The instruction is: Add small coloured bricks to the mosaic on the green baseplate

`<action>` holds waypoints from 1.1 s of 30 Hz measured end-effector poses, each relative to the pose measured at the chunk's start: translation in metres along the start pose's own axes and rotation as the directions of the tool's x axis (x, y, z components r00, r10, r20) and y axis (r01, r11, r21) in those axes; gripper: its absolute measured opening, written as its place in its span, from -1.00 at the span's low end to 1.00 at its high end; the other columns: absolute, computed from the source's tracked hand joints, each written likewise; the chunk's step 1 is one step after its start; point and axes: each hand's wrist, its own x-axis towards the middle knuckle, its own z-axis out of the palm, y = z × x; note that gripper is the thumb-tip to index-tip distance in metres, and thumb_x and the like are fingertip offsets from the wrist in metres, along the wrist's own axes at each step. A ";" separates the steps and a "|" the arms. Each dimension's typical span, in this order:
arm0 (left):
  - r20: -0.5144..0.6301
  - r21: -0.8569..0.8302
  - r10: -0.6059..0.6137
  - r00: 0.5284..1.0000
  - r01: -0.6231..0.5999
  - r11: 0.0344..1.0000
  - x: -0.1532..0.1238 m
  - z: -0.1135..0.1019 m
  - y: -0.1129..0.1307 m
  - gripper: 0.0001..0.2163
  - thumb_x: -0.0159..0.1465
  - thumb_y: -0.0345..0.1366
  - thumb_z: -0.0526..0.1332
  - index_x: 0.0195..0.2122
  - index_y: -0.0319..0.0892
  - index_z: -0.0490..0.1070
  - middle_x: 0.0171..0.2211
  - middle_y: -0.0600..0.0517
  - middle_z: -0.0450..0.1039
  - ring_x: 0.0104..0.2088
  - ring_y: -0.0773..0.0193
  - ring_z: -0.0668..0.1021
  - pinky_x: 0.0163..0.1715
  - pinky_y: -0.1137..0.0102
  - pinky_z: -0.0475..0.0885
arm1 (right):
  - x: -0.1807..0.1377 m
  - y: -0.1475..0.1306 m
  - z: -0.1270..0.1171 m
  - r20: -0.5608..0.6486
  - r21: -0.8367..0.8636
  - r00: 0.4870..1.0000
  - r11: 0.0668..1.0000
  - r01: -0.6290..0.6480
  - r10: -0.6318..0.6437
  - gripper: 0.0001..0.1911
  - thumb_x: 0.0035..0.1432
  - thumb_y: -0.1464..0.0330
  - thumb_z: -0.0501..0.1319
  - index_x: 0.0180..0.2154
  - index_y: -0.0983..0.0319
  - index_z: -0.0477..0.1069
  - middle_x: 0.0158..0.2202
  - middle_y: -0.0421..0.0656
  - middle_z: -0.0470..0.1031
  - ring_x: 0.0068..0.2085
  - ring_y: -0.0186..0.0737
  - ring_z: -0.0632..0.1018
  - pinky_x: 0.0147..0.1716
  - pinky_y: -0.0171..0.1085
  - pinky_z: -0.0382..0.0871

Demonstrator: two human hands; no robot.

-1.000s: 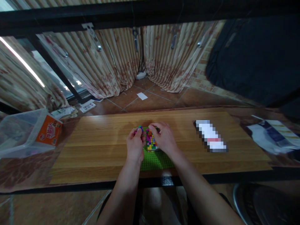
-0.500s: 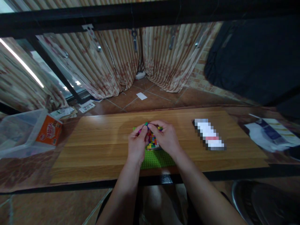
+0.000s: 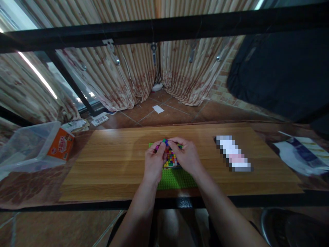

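Note:
On the wooden board lies a green studded baseplate (image 3: 177,180), carrying a block of small multicoloured building bricks (image 3: 171,160). My left hand (image 3: 154,159) and my right hand (image 3: 189,156) meet over the far part of the bricks, thumbs and fingertips pinched together. Small green and blue bricks (image 3: 165,141) show between the fingertips of both hands. A bit of magenta peeks out by the left fingers. Both palms partly cover the brick block, so its sides are hidden.
The wooden board (image 3: 110,161) lies under everything. To its left stands a clear plastic bin (image 3: 31,147) with an orange label. A pixelated phone-shaped object (image 3: 233,152) lies to the right, and a torn packet (image 3: 305,154) sits beyond it. A dark bar (image 3: 180,29) crosses above.
The whole view has shifted slightly, with the scene sitting lower and further right. Both hands stay pinched over the far bricks; more blue shows between the fingertips.

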 end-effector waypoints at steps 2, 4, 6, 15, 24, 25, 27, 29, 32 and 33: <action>0.000 -0.006 -0.003 1.000 0.003 1.000 0.000 0.000 0.001 -0.77 0.05 -0.20 0.40 -0.39 -0.25 0.49 -0.59 0.15 0.32 -0.69 0.56 0.19 -0.72 0.58 0.00 | 0.000 0.001 -0.001 0.004 -0.007 1.000 1.000 0.004 -0.004 -0.78 0.24 0.30 0.16 -0.34 0.17 0.57 -0.30 -0.13 0.64 -0.23 -0.15 0.61 -0.16 -0.19 0.42; 0.002 -0.018 -0.010 1.000 0.010 1.000 0.000 0.001 0.002 -0.77 0.04 -0.19 0.41 -0.40 -0.25 0.48 -0.58 0.14 0.34 -0.68 0.56 0.19 -0.71 0.58 0.01 | -0.001 0.001 -0.002 0.010 -0.012 1.000 1.000 0.004 -0.003 -0.77 0.24 0.30 0.15 -0.34 0.17 0.57 -0.29 -0.12 0.64 -0.22 -0.14 0.61 -0.15 -0.18 0.42; -0.001 -0.030 -0.017 1.000 0.017 0.999 -0.001 0.001 0.002 -0.76 0.03 -0.19 0.42 -0.38 -0.24 0.49 -0.59 0.15 0.31 -0.68 0.56 0.19 -0.71 0.58 0.01 | -0.001 0.001 -0.003 0.028 -0.018 1.000 1.000 0.009 -0.009 -0.78 0.24 0.30 0.15 -0.32 0.17 0.57 -0.28 -0.12 0.64 -0.21 -0.14 0.60 -0.14 -0.17 0.41; 0.013 -0.036 -0.012 1.000 0.012 0.999 0.000 0.000 0.002 -0.70 -0.01 -0.16 0.45 -0.35 -0.24 0.50 -0.65 0.20 0.19 -0.68 0.55 0.16 -0.69 0.57 -0.03 | -0.001 0.001 -0.005 0.046 -0.041 0.999 0.999 0.012 -0.010 -0.81 0.22 0.32 0.17 -0.28 0.19 0.57 -0.27 -0.11 0.63 -0.21 -0.15 0.59 -0.14 -0.18 0.41; 0.022 0.111 0.051 0.998 -0.053 0.992 -0.001 -0.001 0.002 -0.78 0.11 -0.14 0.35 -0.39 -0.20 0.47 -0.68 0.21 0.15 -0.67 0.51 0.14 -0.66 0.55 0.03 | -0.002 -0.001 -0.007 0.001 -0.016 1.000 1.000 -0.011 0.011 -0.82 0.21 0.30 0.21 -0.22 0.17 0.57 -0.20 -0.11 0.63 -0.13 -0.13 0.60 -0.06 -0.15 0.42; 0.020 0.129 0.055 0.998 -0.057 0.990 -0.001 -0.001 0.002 -0.79 0.12 -0.15 0.34 -0.40 -0.20 0.47 -0.67 0.20 0.15 -0.67 0.50 0.15 -0.65 0.55 0.04 | -0.002 -0.001 -0.006 -0.006 -0.007 1.000 1.000 -0.012 0.012 -0.81 0.21 0.29 0.21 -0.20 0.17 0.57 -0.18 -0.11 0.63 -0.11 -0.13 0.60 -0.05 -0.14 0.43; 0.021 0.152 0.058 0.998 -0.060 0.987 -0.001 -0.001 0.001 -0.80 0.13 -0.15 0.34 -0.40 -0.19 0.47 -0.66 0.20 0.16 -0.67 0.49 0.16 -0.65 0.54 0.05 | -0.002 -0.001 -0.006 -0.010 0.007 1.000 1.000 -0.006 0.006 -0.80 0.22 0.28 0.21 -0.20 0.17 0.57 -0.18 -0.11 0.64 -0.12 -0.13 0.61 -0.05 -0.14 0.43; 0.023 0.163 0.060 0.998 -0.063 0.985 -0.002 0.000 -0.001 -0.81 0.13 -0.16 0.34 -0.39 -0.18 0.47 -0.66 0.20 0.15 -0.66 0.48 0.17 -0.64 0.53 0.06 | -0.002 -0.001 -0.006 -0.010 0.009 1.000 1.000 -0.006 0.006 -0.82 0.21 0.29 0.21 -0.24 0.17 0.58 -0.22 -0.12 0.64 -0.15 -0.14 0.61 -0.07 -0.15 0.44; 0.032 0.177 0.082 0.996 -0.086 0.980 -0.001 -0.001 -0.003 -0.82 0.13 -0.16 0.33 -0.40 -0.17 0.47 -0.66 0.19 0.15 -0.66 0.48 0.15 -0.64 0.53 0.07 | -0.001 -0.001 -0.006 -0.016 0.002 1.000 1.000 -0.017 0.017 -0.84 0.20 0.32 0.21 -0.27 0.17 0.58 -0.25 -0.13 0.64 -0.18 -0.15 0.61 -0.10 -0.17 0.43; 0.033 0.185 0.095 0.995 -0.100 0.978 0.000 -0.001 -0.003 -0.81 0.14 -0.16 0.33 -0.41 -0.18 0.46 -0.66 0.19 0.15 -0.65 0.48 0.15 -0.63 0.53 0.07 | -0.001 -0.002 -0.005 -0.016 0.001 1.000 1.000 -0.017 0.017 -0.84 0.20 0.32 0.21 -0.28 0.17 0.58 -0.25 -0.13 0.64 -0.19 -0.15 0.61 -0.10 -0.17 0.43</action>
